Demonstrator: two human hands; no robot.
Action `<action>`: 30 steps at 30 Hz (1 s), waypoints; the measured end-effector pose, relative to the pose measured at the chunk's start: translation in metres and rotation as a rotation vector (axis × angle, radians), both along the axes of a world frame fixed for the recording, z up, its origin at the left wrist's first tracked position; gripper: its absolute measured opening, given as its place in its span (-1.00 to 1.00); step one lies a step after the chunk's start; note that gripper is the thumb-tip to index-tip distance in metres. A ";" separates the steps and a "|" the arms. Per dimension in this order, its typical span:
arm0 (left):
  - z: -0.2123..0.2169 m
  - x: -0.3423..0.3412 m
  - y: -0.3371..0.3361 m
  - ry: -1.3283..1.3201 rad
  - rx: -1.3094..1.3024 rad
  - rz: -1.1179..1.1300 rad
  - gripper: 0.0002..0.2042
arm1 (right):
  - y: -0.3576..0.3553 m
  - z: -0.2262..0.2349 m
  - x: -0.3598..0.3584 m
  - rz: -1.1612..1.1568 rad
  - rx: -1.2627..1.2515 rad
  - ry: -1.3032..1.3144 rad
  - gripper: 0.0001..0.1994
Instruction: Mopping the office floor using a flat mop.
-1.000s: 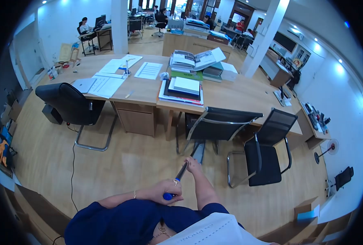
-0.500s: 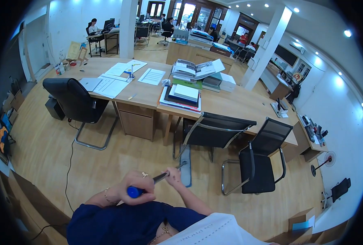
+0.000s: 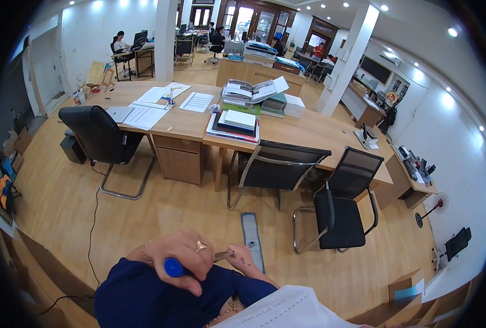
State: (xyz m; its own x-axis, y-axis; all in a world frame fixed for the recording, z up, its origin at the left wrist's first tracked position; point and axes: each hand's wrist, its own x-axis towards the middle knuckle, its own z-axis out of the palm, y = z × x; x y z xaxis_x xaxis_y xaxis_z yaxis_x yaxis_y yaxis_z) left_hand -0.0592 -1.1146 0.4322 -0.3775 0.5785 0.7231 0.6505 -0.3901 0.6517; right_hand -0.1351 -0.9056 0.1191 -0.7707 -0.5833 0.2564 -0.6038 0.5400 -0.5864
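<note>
I hold a flat floor mop by its pole with both hands. My left hand, with a ring on one finger, is closed round the top of the mop handle, whose blue end cap pokes out towards me. Further down the pole, my right hand is wrapped round the metal shaft. Beyond that hand the long grey-blue mop head lies flat on the wooden floor, in front of the black chairs. The lower part of the pole is mostly hidden by my right hand.
A black mesh-backed chair and a black armchair stand at the long wooden desk, which bears stacked papers and folders. To the left are a black office chair and a floor cable. Cardboard boxes sit at lower right.
The mop head has slid back towards me, out from beside the mesh-backed chair's legs. Both hands have come lower and nearer my body with the pole. The view has shifted slightly.
</note>
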 end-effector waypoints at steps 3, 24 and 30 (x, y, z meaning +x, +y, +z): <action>-0.011 -0.007 0.016 -0.054 -0.056 -0.073 -0.81 | 0.032 -0.005 0.004 -0.091 0.037 -0.016 -0.78; -0.028 -0.027 -0.075 -0.232 0.004 0.000 -0.85 | -0.046 0.009 -0.040 0.057 0.448 -0.315 -0.63; 0.016 -0.030 -0.145 -0.132 0.227 -0.094 -0.77 | -0.162 0.037 -0.038 0.448 0.289 -0.230 -0.61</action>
